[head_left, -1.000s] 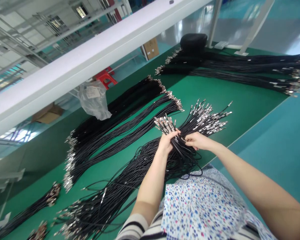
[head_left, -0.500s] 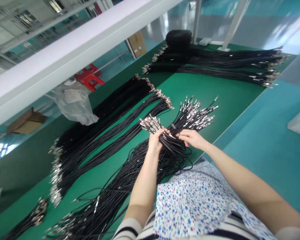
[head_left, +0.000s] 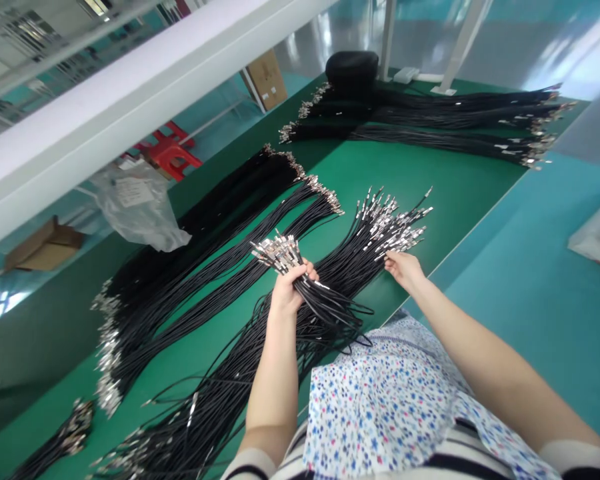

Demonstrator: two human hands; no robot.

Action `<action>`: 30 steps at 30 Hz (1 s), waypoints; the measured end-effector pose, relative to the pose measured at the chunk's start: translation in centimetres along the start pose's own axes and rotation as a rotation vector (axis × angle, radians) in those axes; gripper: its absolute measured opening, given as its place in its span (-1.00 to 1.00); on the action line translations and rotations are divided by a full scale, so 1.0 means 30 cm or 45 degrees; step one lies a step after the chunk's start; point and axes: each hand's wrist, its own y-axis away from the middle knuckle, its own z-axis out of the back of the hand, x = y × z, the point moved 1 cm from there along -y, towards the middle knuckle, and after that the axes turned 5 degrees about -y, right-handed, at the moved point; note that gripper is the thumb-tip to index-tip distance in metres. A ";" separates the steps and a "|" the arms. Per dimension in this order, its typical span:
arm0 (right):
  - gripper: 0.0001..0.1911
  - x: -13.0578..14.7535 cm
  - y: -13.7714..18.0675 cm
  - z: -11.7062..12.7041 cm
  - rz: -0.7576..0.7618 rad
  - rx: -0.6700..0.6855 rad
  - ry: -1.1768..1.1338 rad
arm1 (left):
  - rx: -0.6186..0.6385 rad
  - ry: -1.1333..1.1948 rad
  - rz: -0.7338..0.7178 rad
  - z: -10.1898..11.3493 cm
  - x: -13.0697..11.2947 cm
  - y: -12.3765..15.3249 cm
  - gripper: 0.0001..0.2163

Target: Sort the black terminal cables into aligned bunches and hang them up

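Note:
My left hand (head_left: 291,288) is wrapped round a bundle of black cables (head_left: 325,299). Their silvery and coppery connector ends fan out above the fist, and the cables droop in loops below it. My right hand (head_left: 404,268) is closed in a pinch at the near edge of a loose cable pile (head_left: 350,257), with a cable's connector end at its fingertips. The pile runs diagonally under the held bundle, its far tips (head_left: 397,223) spread out on the green table (head_left: 460,193).
Sorted rows of black cables (head_left: 215,267) lie left of the pile, with another group (head_left: 420,133) at the far end. A clear plastic bag (head_left: 140,207) hangs over the back edge. A white beam (head_left: 145,93) crosses above. A red stool (head_left: 173,153) stands beyond the table.
My left hand has moved left with its bundle, away from the right hand. The right hand has shifted right, from beside the bundle to the connector ends of the pile.

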 end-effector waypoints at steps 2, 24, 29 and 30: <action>-0.87 0.027 -0.004 -0.009 -0.049 0.060 0.037 | -0.012 -0.030 0.013 -0.012 0.017 -0.020 -0.80; -0.85 -0.142 0.029 -0.233 -0.254 -0.100 0.638 | 0.009 -0.210 -0.068 -0.065 0.055 0.010 -0.82; -0.87 -0.096 0.132 -0.246 0.008 -0.038 0.713 | 0.009 -0.172 -0.107 -0.031 0.026 0.044 -0.83; -0.88 -0.071 0.177 -0.255 0.089 0.034 0.710 | -0.003 -0.157 -0.122 -0.022 0.018 0.052 -0.83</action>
